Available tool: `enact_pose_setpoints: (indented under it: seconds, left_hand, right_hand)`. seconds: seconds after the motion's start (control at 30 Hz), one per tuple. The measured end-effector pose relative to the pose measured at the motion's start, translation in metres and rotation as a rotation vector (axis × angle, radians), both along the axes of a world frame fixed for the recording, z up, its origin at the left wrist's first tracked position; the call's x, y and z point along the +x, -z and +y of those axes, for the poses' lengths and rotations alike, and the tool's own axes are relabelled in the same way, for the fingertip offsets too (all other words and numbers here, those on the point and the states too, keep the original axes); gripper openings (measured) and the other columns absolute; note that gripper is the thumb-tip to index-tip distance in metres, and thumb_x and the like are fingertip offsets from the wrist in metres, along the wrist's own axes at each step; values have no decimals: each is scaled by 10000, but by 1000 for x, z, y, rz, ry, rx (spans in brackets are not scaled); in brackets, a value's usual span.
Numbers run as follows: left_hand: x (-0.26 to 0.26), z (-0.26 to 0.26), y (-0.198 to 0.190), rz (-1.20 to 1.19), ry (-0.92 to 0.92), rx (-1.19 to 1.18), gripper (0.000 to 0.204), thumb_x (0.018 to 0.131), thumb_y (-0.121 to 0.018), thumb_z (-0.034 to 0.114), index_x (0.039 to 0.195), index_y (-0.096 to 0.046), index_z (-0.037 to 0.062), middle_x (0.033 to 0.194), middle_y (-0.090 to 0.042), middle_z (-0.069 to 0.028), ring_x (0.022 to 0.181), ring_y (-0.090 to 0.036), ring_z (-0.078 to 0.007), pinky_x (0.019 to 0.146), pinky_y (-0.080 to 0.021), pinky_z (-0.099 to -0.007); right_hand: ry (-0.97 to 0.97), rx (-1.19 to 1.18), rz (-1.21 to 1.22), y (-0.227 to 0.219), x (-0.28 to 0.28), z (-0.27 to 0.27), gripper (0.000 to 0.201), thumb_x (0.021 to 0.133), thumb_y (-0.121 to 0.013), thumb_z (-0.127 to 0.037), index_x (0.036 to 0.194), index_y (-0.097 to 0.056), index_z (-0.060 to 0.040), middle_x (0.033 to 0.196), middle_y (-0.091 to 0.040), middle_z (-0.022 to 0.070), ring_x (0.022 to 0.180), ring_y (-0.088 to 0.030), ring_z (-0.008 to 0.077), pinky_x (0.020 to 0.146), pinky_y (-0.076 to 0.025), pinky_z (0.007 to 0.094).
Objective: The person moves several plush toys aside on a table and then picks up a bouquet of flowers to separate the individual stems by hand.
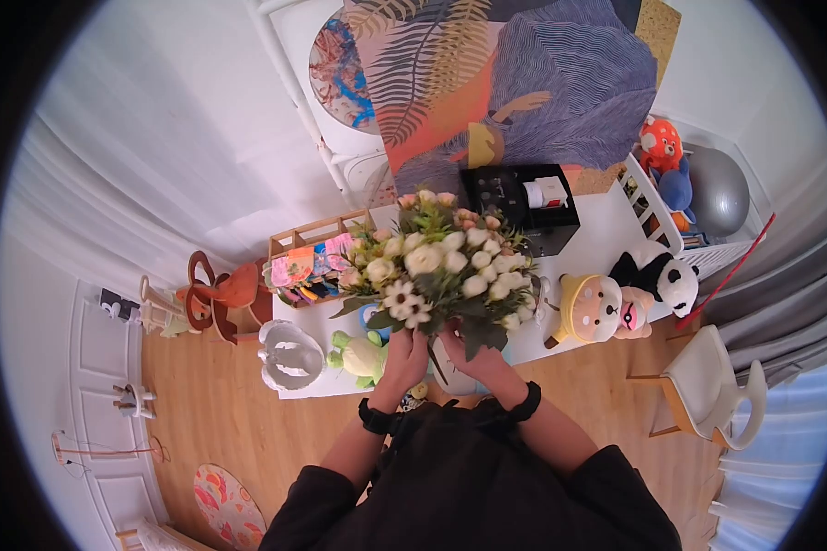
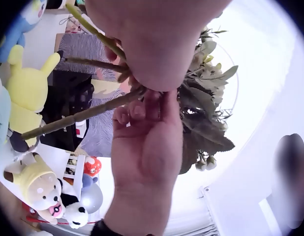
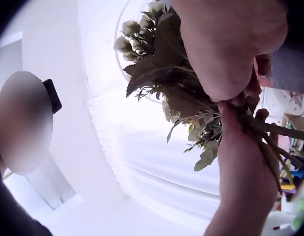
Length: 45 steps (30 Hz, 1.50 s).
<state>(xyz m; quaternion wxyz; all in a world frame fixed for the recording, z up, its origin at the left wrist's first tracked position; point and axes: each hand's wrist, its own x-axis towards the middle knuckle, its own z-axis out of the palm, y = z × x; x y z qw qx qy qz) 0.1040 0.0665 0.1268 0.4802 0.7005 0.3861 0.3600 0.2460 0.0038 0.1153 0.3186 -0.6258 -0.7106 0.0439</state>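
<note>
A bouquet of white and pale pink flowers (image 1: 432,262) is held up in front of the body, above the white table. My left hand (image 1: 404,360) and right hand (image 1: 473,358) both grip its stems just under the leaves. In the left wrist view, several stems (image 2: 78,117) stick out past the curled fingers, and the right hand (image 2: 148,152) is close against the left hand (image 2: 157,44). The right wrist view shows the left hand (image 3: 245,172) below the right hand (image 3: 230,44), with dark leaves (image 3: 167,64) beside them.
On the white table (image 1: 294,390) are a wooden box (image 1: 285,241) of colourful items, a white bowl (image 1: 291,356), a green plush (image 1: 362,358), a black machine (image 1: 505,197), a yellow-hooded plush (image 1: 590,308) and a panda (image 1: 675,285). A white chair (image 1: 703,381) stands to the right.
</note>
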Motion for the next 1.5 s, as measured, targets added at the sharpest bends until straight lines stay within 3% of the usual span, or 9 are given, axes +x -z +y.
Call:
enact_pose_setpoints:
  seconds: [0.03,0.13,0.17,0.27,0.83,1.03,1.33,1.43,1.5]
  left_hand:
    - [4,7,29,-149,-40,125,250,958,-481,174,1080,-492,-44,878,-581,-105,765,-561,-155,640,-455,-293]
    - [1,-1,-17,-69,0,-169,283,972,-470,212,991,-514,-67,794,-570,-72,672,-509,-115,577,-418,-293]
    - [3,-1,-17,-35,-68,-151,316,983,-449,226,912,-533,-70,719,-545,-38,651,-459,-74,569,-384,-274]
    - [5,1,-20,-220,14,-182,301,981,-463,228,924,-558,-52,693,-526,-13,653,-433,-62,569,-372,-266]
    - [4,-7,-46,-141,122,-241,259,995,-432,202,961,-560,-20,794,-609,-55,719,-527,-109,669,-444,-268]
    - [12,-5,-33,-177,87,-169,290,1013,-389,228,967,-548,-10,832,-597,-47,769,-540,-129,716,-446,-276]
    - [5,-7,-48,-169,227,-323,333,1002,-426,238,1200,-516,-13,941,-616,-58,807,-569,-116,728,-476,-255]
    - [-1,4,-24,-180,199,-369,339,1004,-416,276,1178,-515,2,904,-602,-46,718,-530,-107,650,-443,-244]
    - [-2,5,-17,-336,141,-538,337,1011,-384,313,1161,-486,29,882,-583,-35,650,-479,-100,598,-407,-232]
  right_hand:
    - [27,228,43,4,-2,5,298,886,-561,-187,1172,-587,-109,1007,-640,80,888,-620,240,751,-492,355]
    - [70,295,104,0,1,10,164,914,-550,-149,1009,-635,-46,869,-636,54,802,-605,192,693,-465,319]
    - [39,-89,402,-21,1,7,192,936,-529,-193,942,-641,-38,753,-634,46,699,-603,187,647,-459,320]
    - [9,217,274,-9,3,13,220,940,-528,-213,893,-639,-29,664,-616,52,633,-596,179,623,-456,315]
    - [221,-214,648,-40,1,0,210,934,-535,-239,974,-649,-67,723,-665,29,686,-650,180,637,-494,300]
    - [133,-78,-91,2,1,-3,213,879,-600,-192,1065,-651,-101,788,-677,62,744,-652,212,659,-499,305]
    - [118,-89,590,-6,11,-8,290,861,-518,-236,1115,-622,-143,1101,-627,25,1086,-532,268,1009,-318,478]
    - [113,144,-335,-19,16,-11,232,866,-555,-187,1061,-616,-77,1011,-648,37,935,-597,247,884,-432,423]
    - [70,-185,855,-59,9,-14,160,869,-593,-154,972,-609,-32,840,-653,61,716,-616,198,672,-478,328]
